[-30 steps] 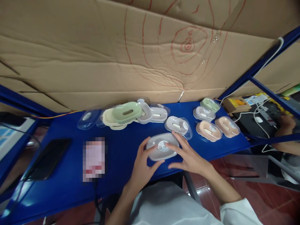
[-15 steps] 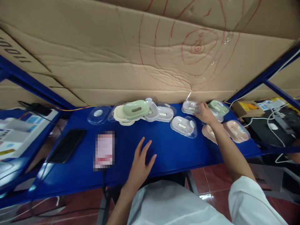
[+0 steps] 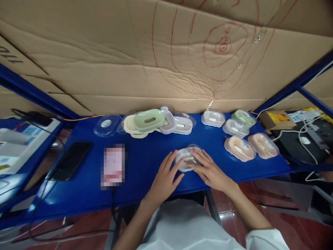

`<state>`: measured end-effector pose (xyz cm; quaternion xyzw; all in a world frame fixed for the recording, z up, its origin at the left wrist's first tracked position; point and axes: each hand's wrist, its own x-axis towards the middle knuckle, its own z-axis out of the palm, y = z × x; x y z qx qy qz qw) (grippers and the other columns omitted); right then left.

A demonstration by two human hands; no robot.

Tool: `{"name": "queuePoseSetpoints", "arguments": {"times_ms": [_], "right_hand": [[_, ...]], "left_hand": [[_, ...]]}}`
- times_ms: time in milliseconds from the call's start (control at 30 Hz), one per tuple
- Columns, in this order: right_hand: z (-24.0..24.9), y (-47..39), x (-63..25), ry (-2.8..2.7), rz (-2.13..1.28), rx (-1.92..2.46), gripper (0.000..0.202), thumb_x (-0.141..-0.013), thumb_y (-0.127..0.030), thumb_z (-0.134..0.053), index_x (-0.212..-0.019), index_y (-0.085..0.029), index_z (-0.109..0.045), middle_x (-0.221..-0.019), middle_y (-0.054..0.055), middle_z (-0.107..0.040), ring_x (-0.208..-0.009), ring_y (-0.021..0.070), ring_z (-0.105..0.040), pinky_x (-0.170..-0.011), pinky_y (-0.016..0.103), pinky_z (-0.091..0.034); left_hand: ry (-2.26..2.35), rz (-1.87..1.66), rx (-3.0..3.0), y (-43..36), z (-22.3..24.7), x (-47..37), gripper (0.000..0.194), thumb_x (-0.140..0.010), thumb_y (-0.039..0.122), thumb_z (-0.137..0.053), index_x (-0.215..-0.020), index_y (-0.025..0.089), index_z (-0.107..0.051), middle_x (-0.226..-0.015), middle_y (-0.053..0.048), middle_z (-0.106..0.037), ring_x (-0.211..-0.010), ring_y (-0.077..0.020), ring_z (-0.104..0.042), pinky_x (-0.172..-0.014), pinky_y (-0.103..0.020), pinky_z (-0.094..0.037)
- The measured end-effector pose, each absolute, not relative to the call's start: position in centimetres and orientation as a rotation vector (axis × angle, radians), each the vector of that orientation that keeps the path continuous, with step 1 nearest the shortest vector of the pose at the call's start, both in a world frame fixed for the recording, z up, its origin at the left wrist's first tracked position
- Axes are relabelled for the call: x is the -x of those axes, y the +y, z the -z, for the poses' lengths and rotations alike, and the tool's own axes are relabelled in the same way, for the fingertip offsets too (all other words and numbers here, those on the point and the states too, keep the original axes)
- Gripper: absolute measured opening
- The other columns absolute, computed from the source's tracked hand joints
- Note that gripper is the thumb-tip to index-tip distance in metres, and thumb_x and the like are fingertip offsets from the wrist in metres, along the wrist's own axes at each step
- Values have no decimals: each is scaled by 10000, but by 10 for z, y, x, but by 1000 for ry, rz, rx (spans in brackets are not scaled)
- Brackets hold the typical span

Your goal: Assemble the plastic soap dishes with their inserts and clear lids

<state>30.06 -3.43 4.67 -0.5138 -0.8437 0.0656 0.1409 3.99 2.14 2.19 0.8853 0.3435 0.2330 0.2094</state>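
A pale grey-white oval soap dish (image 3: 185,152) with a clear plastic cover lies near the front middle of the blue table. My left hand (image 3: 167,177) grips its left side, fingertips on the rim and thumb low and apart. Across from it, my right hand (image 3: 209,171) has its fingers over the right side of the same dish and its cover. The fingers hide parts of the dish and cover; whether the cover sits fully on the dish I cannot tell.
Covered soap dishes, two peach (image 3: 239,148) ones among them, stand at the right. A green dish (image 3: 149,120) tops an overlapping group at the back, beside a loose clear cover (image 3: 106,125). At left lie a black phone (image 3: 70,161) and a blurred-out device (image 3: 113,166).
The pale dish has come from the middle right toward me. My right hand has left the back row and joined it; my left hand has moved right onto the dish.
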Motion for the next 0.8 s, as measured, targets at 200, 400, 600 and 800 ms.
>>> {"name": "queuePoseSetpoints", "arguments": {"times_ms": [200, 400, 600, 800], "right_hand": [[-39, -27, -334, -2218, -178, 1592, 618, -1075, -129, -413, -1644, -370, -408, -1712, 74, -415, -1624, 276, -322, -1277, 654, -336], [-35, -20, -287, -2428, -213, 1347, 576, -1076, -402, -586, -1617, -258, -453, -1652, 121, -501, -1607, 295, -357, -1320, 616, -270], [-39, -1, -238, -2390, -253, 1176, 292, -1092, -394, -579, -1300, -223, -693, -1261, 82, -782, -1226, 215, -703, -1236, 487, -372], [-35, 9, -262, -2173, -126, 1451, 296, -1103, -312, -531, -1353, -251, -676, -1297, 96, -765, -1253, 259, -689, -1191, 528, -419]], "left_hand": [[838, -620, -2558, 22, -22, -40, 296, -1057, 304, -614, -1338, 250, -692, -1540, -76, -628, -1563, -338, -440, -1216, -564, -494], [859, -676, -2491, 13, -18, 5, 305, -1065, 237, -580, -1361, 252, -650, -1476, -76, -674, -1620, -319, -341, -1237, -559, -479], [1140, -725, -2307, 1, -10, 23, 573, -1035, 320, -653, -1566, 276, -443, -1757, -170, -275, -1578, -338, -420, -1191, -514, -525], [1148, -762, -2425, -2, -10, 15, 468, -1040, 276, -622, -1500, 312, -549, -1623, -119, -527, -1501, -318, -529, -1186, -531, -522]]}}
